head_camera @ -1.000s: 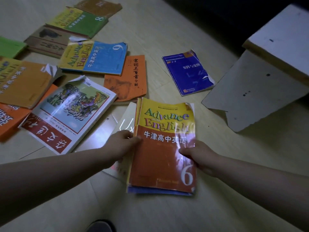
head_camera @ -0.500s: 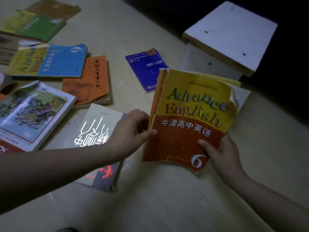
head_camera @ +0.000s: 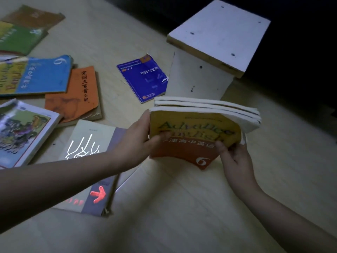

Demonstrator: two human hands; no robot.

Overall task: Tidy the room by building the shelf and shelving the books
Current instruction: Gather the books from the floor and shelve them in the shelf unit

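The left grip (head_camera: 138,143) and the right grip (head_camera: 235,157) hold a stack of books (head_camera: 197,128) between them, near the middle of the floor (head_camera: 182,207). The stack stands on edge with its yellow and orange front cover, marked "6", facing the camera, and its white page edges on top. Three books show in those page edges. The left grip clasps the stack's left side, thumb laid across the cover and fingers hidden behind. The right grip clasps the lower right corner, thumb on the cover and fingers curled round the back. The front cover's lower edge bows outward. Whether the stack rests on the floor I cannot tell.

The shelf (head_camera: 217,35), a white box with dark screw holes, stands just beyond the stack, to the far right. A blue book (head_camera: 144,77) lies flat just left of its base.

More books lie flat on the left. A pale book (head_camera: 87,148) with white strokes and a red arrow is partly under the left forearm. Beyond it lie an orange book (head_camera: 76,95), a picture-cover book (head_camera: 23,132), a blue-and-yellow book (head_camera: 38,75), a green book (head_camera: 18,39) and a brown book (head_camera: 34,17) farthest off.
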